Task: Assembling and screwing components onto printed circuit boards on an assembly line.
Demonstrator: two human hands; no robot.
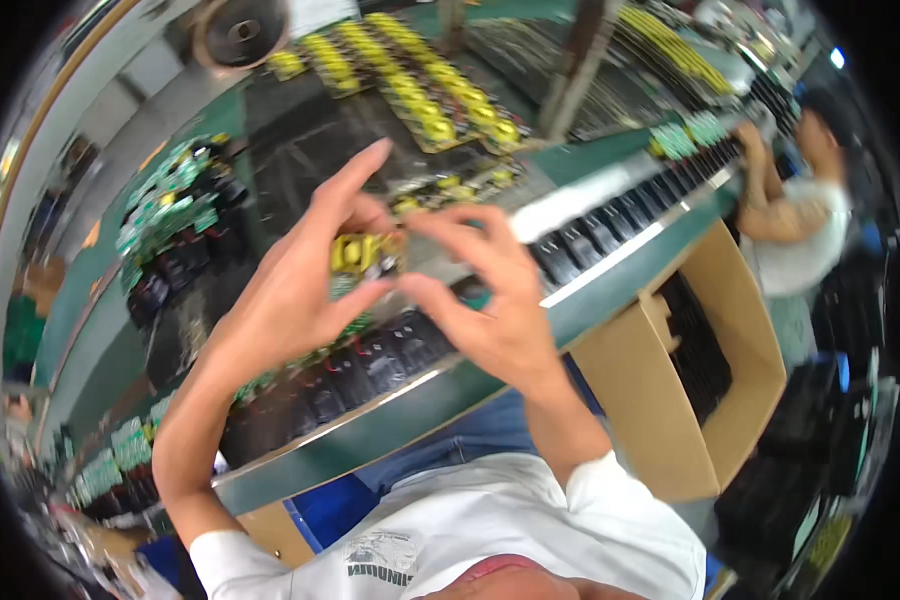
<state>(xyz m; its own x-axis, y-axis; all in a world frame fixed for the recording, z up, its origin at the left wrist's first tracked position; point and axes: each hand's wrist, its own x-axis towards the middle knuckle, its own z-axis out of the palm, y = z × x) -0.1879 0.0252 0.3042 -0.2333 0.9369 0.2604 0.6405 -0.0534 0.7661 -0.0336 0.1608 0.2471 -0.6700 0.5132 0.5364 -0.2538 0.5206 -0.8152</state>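
In front of me, above the bench, is a small circuit board (355,254) carrying yellow block-shaped parts. My left hand (288,280) has its thumb and fingers curled around the board's left side, with the index finger stretched upward. My right hand (495,290) meets the board's right edge with thumb and fingertips bent in a pinch; motion blurs the exact contact. Below the hands runs a row of black plastic casings (375,365) with green boards and wires at their far ends. Just beyond the fingers lie more yellow-topped boards (460,187).
Panels of yellow-topped boards (410,88) lie at the far side. A pile of green circuit boards (175,200) stands at left. More black casings (595,235) line a rail to the right. An open cardboard box (660,400) stands beside the bench; a co-worker (790,225) works beyond it.
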